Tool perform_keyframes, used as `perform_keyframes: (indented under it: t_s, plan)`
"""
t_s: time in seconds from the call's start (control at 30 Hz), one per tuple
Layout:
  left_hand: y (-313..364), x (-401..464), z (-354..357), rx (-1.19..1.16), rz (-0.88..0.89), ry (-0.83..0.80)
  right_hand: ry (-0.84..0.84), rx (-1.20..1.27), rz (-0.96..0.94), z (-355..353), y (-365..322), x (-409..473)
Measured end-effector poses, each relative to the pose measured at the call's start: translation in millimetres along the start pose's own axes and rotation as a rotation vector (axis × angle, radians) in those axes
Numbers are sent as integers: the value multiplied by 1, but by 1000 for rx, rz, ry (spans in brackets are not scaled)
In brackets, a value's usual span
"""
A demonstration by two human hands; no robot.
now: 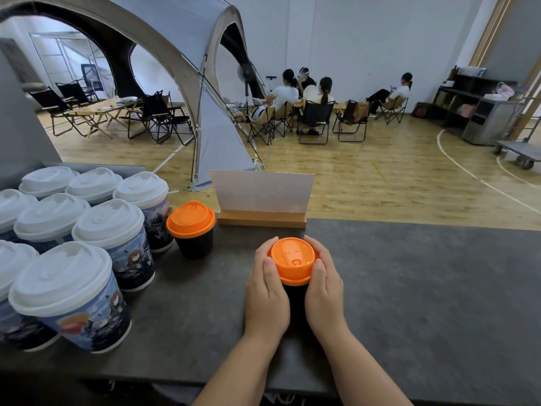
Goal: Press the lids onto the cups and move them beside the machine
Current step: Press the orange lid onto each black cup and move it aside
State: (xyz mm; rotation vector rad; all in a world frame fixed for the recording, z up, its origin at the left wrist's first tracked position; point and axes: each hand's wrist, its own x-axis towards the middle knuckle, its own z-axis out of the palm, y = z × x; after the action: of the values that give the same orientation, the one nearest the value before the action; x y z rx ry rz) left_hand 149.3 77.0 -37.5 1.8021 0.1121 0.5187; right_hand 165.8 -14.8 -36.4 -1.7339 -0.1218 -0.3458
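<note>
Orange-lidded cup (293, 260) gripped between both hands (295, 291).

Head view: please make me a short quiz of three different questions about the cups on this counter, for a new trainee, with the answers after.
1. True or false: both hands grip the black cup with the orange lid in the middle of the grey counter.
2. Which lid colour do the tall printed cups on the left carry? A white, B orange, C black.
3. Fill in: a second small black cup stands just left of the wooden base of the ____.

Key
1. True: the left hand and the right hand curl round it from both sides.
2. A.
3. Sign holder.
</note>
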Motion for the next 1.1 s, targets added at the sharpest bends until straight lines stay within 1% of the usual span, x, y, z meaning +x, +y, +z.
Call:
perform_keyframes:
  t_s: [0.17, 0.27, 0.33, 0.43, 0.5, 0.53, 0.63, 0.7, 1.0, 1.1]
  plan:
    - [-2, 1, 2, -4, -4, 10, -7, -29, -2, -1, -3, 0]
    - [-3, 0, 3, -13, -1, 19, -13, -7, 15, 0, -3, -1]
    - [-1, 1, 3, 10, 11, 78, 3, 17, 10, -1, -4, 0]
    - [1, 9, 1, -43, -8, 249, 43, 40, 16, -3, -7, 0]
    - [1, 11, -1, -51, -9, 275, 28, 36, 21, -2, -4, 0]
    - [0, 10, -1, -46, -2, 247, 10, 31, 10, -2, -3, -1]
    - [1, 3, 2, -24, -1, 80, -64, 31, -17, -1, -1, -2]
    - [0, 1, 3, -15, 6, 20, -96, 43, -5, 0, -2, -3]
    - [3, 0, 1, -14, -17, -43, -134, 42, -3, -1, -2, -1]
    - [1, 1, 1, -19, -36, -52, -151, 80, 7, -3, -4, -1]
